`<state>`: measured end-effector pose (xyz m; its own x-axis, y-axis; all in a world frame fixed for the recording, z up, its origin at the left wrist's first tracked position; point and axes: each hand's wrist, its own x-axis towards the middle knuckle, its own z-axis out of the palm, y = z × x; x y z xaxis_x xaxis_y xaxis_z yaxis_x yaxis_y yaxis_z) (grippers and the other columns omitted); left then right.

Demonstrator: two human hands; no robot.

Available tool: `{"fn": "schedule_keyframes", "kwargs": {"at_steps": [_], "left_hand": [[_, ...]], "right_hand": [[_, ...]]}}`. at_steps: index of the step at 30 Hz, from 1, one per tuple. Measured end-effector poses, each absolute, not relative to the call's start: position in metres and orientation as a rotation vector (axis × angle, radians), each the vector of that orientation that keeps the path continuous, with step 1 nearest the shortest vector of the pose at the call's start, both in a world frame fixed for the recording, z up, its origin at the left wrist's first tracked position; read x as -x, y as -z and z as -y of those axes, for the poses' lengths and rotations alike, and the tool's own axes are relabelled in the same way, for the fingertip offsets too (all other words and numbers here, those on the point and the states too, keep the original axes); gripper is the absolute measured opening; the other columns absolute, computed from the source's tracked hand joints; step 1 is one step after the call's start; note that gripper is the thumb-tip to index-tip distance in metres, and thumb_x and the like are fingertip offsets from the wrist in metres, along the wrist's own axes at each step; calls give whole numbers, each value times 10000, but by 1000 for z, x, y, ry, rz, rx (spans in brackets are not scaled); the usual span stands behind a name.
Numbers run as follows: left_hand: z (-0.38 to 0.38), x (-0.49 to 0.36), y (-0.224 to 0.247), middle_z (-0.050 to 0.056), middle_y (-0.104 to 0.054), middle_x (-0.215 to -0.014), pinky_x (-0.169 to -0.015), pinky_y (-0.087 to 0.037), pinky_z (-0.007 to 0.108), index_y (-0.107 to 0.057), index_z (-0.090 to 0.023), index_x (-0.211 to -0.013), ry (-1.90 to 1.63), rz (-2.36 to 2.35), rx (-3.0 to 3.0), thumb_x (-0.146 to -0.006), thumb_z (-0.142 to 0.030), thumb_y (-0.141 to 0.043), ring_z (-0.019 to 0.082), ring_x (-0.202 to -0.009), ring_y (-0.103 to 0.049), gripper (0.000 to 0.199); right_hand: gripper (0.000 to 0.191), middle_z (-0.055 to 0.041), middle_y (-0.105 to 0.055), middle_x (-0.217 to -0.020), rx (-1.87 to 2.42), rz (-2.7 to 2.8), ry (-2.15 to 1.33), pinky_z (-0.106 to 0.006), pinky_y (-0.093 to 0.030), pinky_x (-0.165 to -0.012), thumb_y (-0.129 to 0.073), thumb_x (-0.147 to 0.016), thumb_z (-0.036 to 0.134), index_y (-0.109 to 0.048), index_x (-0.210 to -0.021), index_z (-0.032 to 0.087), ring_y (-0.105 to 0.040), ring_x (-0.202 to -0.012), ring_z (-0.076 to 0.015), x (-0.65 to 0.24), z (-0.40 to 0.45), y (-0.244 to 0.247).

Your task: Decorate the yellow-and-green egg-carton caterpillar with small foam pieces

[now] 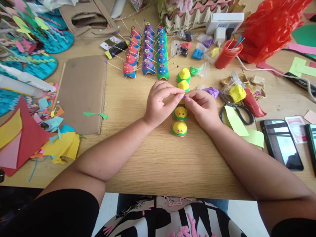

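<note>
A row of yellow-and-green domed figures runs front to back on the wooden table; the front figure (pixel 180 128) has small eyes and a mouth, and the figure behind it (pixel 180 113) shows two purple eyes. Over the middle of the row, my left hand (pixel 161 102) pinches with thumb and forefinger; what lies between them is too small to make out. Close beside it, my right hand (pixel 202 108) holds a tiny purple bit (pixel 185 96) at its fingertips. Both hands partly cover the middle figure. Purple clay (pixel 211 92) in a bag rests just beyond my right hand.
Rows of painted figures with pins (pixel 148 52) stand at the back. Cardboard (pixel 81 95) and paper scraps (pixel 61 144) lie left. Scissors (pixel 247 115), a red cup (pixel 228 54), yellow clay (pixel 237 93), a phone (pixel 281 144) and a white cable (pixel 269 69) are right.
</note>
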<state>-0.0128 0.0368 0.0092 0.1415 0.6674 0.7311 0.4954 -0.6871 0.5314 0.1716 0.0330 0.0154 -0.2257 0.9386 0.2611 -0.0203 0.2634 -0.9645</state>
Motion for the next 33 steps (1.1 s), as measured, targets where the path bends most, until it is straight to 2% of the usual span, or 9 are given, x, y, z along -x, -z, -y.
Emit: {"fn": "schedule_keyframes", "kwargs": {"at_steps": [5, 14, 23, 29, 33], "left_hand": [[-36, 12, -10, 1, -804, -939, -957, -617, 407, -808, -289, -1024, -1659, -1084, -2216, -1062, -369, -694, 175, -960, -728, 144], [-35, 13, -12, 22, -800, -975, -1001, -600, 456, -778, -303, -1030, -1485, -1200, -2265, -1108, -537, -555, 198, -1013, -722, 332], [-36, 13, -9, 8, -804, -970, -999, -591, 436, -791, -300, -1032, -1548, -1109, -2225, -1083, -482, -624, 197, -1000, -726, 252], [-36, 14, -10, -2, -812, -967, -961, -604, 411, -794, -278, -1016, -1596, -1052, -2243, -1027, -402, -723, 187, -975, -733, 143], [-37, 14, -9, -8, -808, -970, -967, -591, 418, -783, -286, -1017, -1596, -1049, -2254, -1029, -385, -727, 190, -982, -732, 114]], "right_hand": [[529, 14, -622, -734, 877, 1473, -1184, -280, -424, -596, -818, -814, 750, -722, -849, 231, -511, -664, -120, -172, -33, -16], [503, 16, -639, -751, 864, 1459, -1192, -282, -456, -610, -846, -805, 722, -709, -862, 242, -548, -687, -126, -172, -33, -15], [387, 25, -654, -774, 751, 1433, -1216, -258, -468, -618, -880, -852, 588, -711, -879, 241, -563, -691, -107, -173, -37, -9], [396, 33, -650, -762, 752, 1409, -1229, -259, -478, -626, -902, -826, 589, -710, -873, 245, -563, -688, -105, -172, -37, -8], [403, 37, -637, -741, 752, 1406, -1235, -254, -463, -606, -911, -813, 590, -716, -877, 244, -544, -668, -100, -172, -37, -7]]}}
